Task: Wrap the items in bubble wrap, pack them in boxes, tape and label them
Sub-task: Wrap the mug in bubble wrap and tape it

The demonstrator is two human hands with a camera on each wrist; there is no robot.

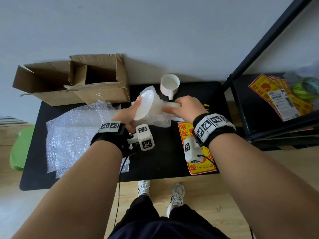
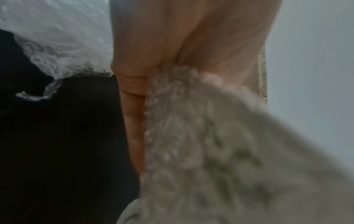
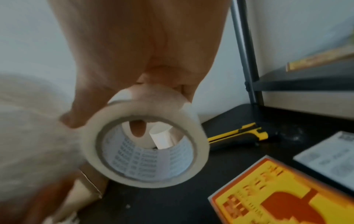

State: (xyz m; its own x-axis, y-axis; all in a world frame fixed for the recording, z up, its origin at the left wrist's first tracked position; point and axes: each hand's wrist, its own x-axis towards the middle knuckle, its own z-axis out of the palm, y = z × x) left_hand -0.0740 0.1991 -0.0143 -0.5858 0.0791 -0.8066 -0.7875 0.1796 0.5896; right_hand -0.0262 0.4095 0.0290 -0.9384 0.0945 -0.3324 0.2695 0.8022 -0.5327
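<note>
My left hand (image 1: pixel 128 114) grips a white plate (image 1: pixel 144 104) half wrapped in bubble wrap (image 1: pixel 158 114), held tilted on edge above the black mat (image 1: pixel 164 159). In the left wrist view the wrapped bundle (image 2: pixel 220 151) fills the frame beside my fingers (image 2: pixel 132 106). My right hand (image 1: pixel 184 107) holds a roll of clear tape (image 1: pixel 172 105) against the wrapped side. The right wrist view shows the tape roll (image 3: pixel 149 145) with a finger through its core. A pink-white mug (image 1: pixel 169 85) stands behind the plate.
Two open cardboard boxes (image 1: pixel 96 78) sit at the back left. Spare bubble wrap sheets (image 1: pixel 74 135) lie on the mat's left. Red-yellow fragile labels (image 1: pixel 195 149) lie right of centre, a yellow utility knife (image 3: pixel 239 134) beyond them. A black shelf (image 1: pixel 269 107) holds more labels.
</note>
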